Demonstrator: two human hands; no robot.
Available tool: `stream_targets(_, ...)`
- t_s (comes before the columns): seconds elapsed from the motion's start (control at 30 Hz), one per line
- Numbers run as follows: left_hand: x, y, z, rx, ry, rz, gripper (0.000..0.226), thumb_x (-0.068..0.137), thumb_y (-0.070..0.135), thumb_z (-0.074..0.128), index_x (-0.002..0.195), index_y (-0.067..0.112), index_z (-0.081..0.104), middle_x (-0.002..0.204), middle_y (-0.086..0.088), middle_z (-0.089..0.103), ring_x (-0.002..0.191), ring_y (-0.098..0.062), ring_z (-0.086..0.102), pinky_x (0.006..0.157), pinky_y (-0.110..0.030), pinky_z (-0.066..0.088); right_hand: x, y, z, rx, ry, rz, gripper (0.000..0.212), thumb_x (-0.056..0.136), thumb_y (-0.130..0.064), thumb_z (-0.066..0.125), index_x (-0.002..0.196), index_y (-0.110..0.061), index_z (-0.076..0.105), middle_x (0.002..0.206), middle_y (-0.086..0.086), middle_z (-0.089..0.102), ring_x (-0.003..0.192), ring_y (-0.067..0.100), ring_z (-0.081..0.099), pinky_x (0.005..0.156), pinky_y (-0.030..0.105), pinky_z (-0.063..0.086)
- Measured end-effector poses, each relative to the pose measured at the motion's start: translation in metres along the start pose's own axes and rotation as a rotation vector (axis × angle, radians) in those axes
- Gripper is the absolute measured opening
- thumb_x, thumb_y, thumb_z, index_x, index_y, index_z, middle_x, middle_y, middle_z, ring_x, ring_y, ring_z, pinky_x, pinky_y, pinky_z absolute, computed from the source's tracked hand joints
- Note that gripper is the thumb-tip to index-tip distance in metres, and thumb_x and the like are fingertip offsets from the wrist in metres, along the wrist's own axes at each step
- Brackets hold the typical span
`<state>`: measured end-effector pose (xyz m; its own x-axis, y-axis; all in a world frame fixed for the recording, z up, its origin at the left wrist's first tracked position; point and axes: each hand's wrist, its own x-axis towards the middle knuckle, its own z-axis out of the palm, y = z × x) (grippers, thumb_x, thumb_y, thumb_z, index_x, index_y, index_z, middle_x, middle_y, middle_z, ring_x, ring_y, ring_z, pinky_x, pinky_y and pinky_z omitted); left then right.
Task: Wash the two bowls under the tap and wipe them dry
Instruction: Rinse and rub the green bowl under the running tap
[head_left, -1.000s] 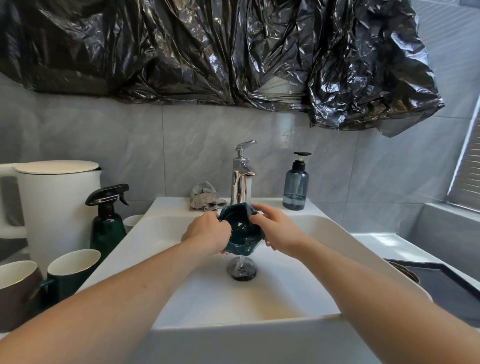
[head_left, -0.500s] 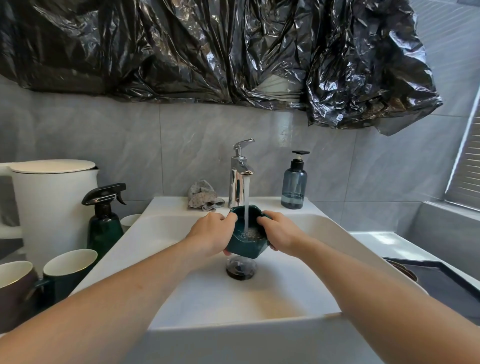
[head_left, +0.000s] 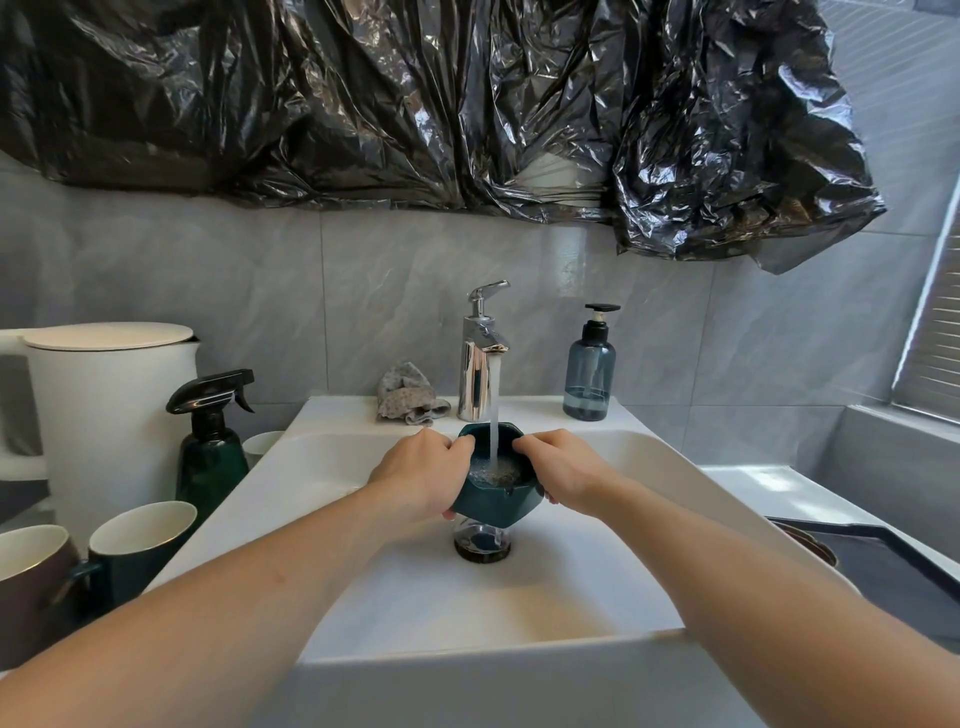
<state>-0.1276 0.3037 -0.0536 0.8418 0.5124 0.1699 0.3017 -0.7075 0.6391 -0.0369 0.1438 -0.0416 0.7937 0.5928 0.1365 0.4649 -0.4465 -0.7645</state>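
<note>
Bowl's tipped back upright now, water pooling inside! Left hand (head_left: 415, 480) and right hand (head_left: 563, 475) clamp the green bowl (head_left: 496, 499) by opposite rims, directly under the tap (head_left: 480, 358), above the sink (head_left: 649, 467) drain. Glazed, wet, slippery and breakable: grip low on the walls. Earlier it tilted, barely any stream.

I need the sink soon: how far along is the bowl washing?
Done: nothing looks finished yet. In hand: left hand and right hand hold one dark green bowl under the running tap, with water pooling inside. Left: a second bowl, not clearly in view, and drying both; the grey cloth lies unused behind the basin.
</note>
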Motion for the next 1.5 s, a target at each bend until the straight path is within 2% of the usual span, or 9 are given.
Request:
stream_targets(0.13,0.000,0.000,0.001,-0.005,0.013,0.000,0.053,0.104,0.048,0.032,0.086,0.020,0.072,0.054,-0.001,0.072,0.073,-0.016,0.075,0.084,-0.037,0.059,0.001,0.000,0.000,-0.011,0.016,-0.016,0.041,0.105,-0.030,0.045,0.070,-0.017,0.059,0.063,0.001,0.052,0.062,0.019,0.045,0.054,0.028,0.035)
stream_targets(0.27,0.001,-0.001,0.001,-0.021,-0.015,-0.011,0.054,0.104,0.048,0.031,0.089,0.017,0.073,0.055,-0.002,0.073,0.080,-0.019,0.074,0.090,-0.039,0.057,0.001,-0.001,0.000,-0.030,0.025,-0.017,0.044,0.105,-0.031,0.046,0.065,-0.019,0.059,0.066,0.002,0.054,0.067,0.021,0.046,0.059,0.031,0.035)
stream_targets(0.53,0.001,-0.002,0.000,-0.012,-0.049,-0.034,0.055,0.102,0.048,0.031,0.091,0.015,0.073,0.056,-0.004,0.073,0.085,-0.022,0.073,0.091,-0.041,0.057,0.000,-0.002,0.000,-0.077,0.014,-0.016,0.044,0.104,-0.030,0.045,0.064,-0.021,0.060,0.070,0.003,0.056,0.069,0.020,0.046,0.059,0.031,0.035)
stream_targets(0.7,0.001,-0.002,0.000,-0.019,-0.057,-0.059,0.055,0.102,0.049,0.031,0.092,0.014,0.072,0.056,-0.004,0.073,0.076,-0.022,0.068,0.088,-0.040,0.058,0.002,0.001,0.001,-0.083,0.020,-0.029,0.039,0.104,-0.031,0.045,0.073,-0.018,0.066,0.075,0.004,0.060,0.071,0.020,0.049,0.061,0.032,0.037)
stream_targets(0.93,0.000,0.001,-0.004,-0.078,-0.025,-0.053,0.055,0.101,0.053,0.035,0.089,0.014,0.072,0.055,-0.003,0.072,0.062,-0.018,0.062,0.077,-0.034,0.054,0.005,0.004,0.001,-0.096,0.044,-0.060,0.037,0.105,-0.030,0.044,0.077,-0.018,0.064,0.073,0.002,0.061,0.069,0.019,0.052,0.062,0.032,0.039)
stream_targets(1.1,0.000,0.001,-0.003,-0.070,-0.010,-0.017,0.034,0.094,0.047,0.049,0.086,0.018,0.067,0.060,0.000,0.071,0.056,-0.016,0.066,0.064,-0.030,0.049,0.006,0.006,0.000,-0.108,0.072,-0.061,0.036,0.103,-0.029,0.044,0.077,-0.019,0.065,0.075,0.003,0.062,0.072,0.021,0.053,0.063,0.033,0.040)
stream_targets(1.17,-0.002,0.002,-0.002,-0.033,-0.010,0.000,0.029,0.091,0.045,0.049,0.086,0.021,0.063,0.071,0.000,0.073,0.062,-0.017,0.071,0.068,-0.031,0.053,0.005,0.006,0.000,-0.117,0.068,-0.063,0.035,0.103,-0.028,0.044,0.076,-0.019,0.064,0.075,0.002,0.062,0.073,0.021,0.053,0.063,0.032,0.039)
stream_targets(1.27,-0.006,0.004,-0.006,0.019,-0.003,0.020,0.030,0.086,0.042,0.040,0.086,0.021,0.061,0.083,-0.004,0.073,0.077,-0.025,0.075,0.083,-0.040,0.060,0.005,0.006,0.001,-0.115,0.064,-0.064,0.035,0.102,-0.028,0.044,0.075,-0.020,0.064,0.074,0.002,0.062,0.073,0.021,0.054,0.063,0.032,0.040)
stream_targets(1.5,-0.009,0.005,-0.009,0.064,0.015,0.025,0.029,0.090,0.035,0.037,0.082,0.020,0.059,0.085,-0.005,0.071,0.081,-0.029,0.074,0.087,-0.044,0.059,0.005,0.006,0.001,-0.131,0.058,-0.062,0.032,0.098,-0.029,0.045,0.072,-0.019,0.063,0.068,-0.001,0.062,0.067,0.019,0.053,0.063,0.032,0.041)
